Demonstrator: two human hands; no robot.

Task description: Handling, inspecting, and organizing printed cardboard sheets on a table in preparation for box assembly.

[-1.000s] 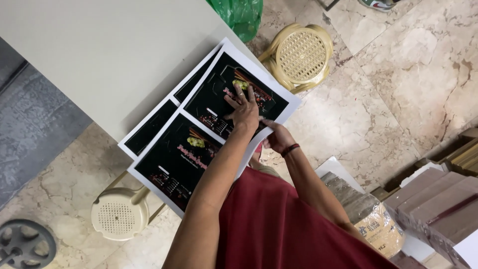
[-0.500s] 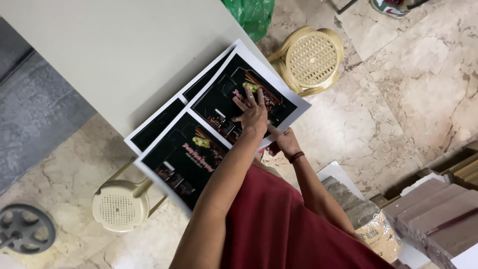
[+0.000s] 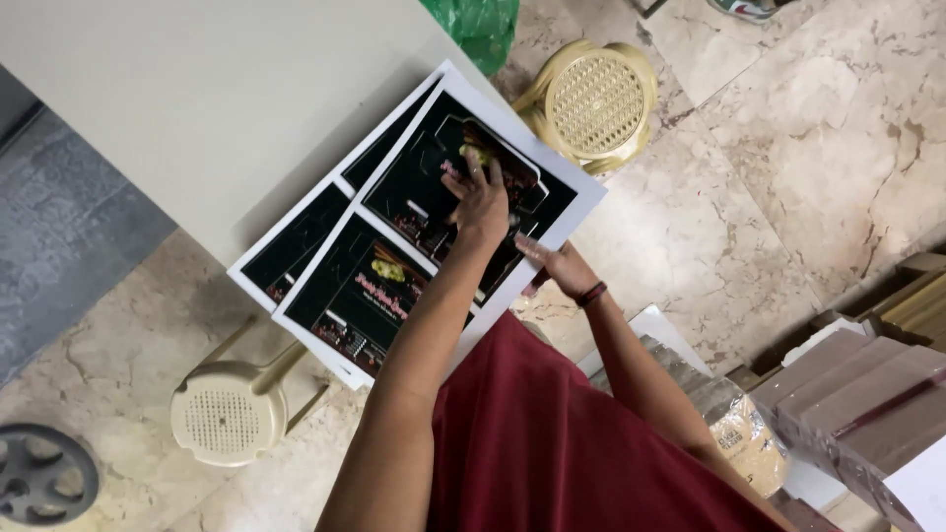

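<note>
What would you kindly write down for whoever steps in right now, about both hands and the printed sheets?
Left hand: flat, fingers spread, on the top printed sheet.
Right hand: at that sheet's near edge; grip unclear.
The sheet lies askew over the stack of sheets, which overhangs the table corner.
Done: top sheet on the stack.
Left: it is not squared with the others.

Your left hand (image 3: 480,202) lies flat on printed sheets (image 3: 414,212) overhanging table (image 3: 197,108) edge. Open tabletop at 10 o'clock gives you free passage. Green bag (image 3: 473,22) crowds 12 o'clock, yellow stool (image 3: 594,103) blocks 2 o'clock. Cream stool (image 3: 229,414) sits at 7 o'clock under sheets.
</note>
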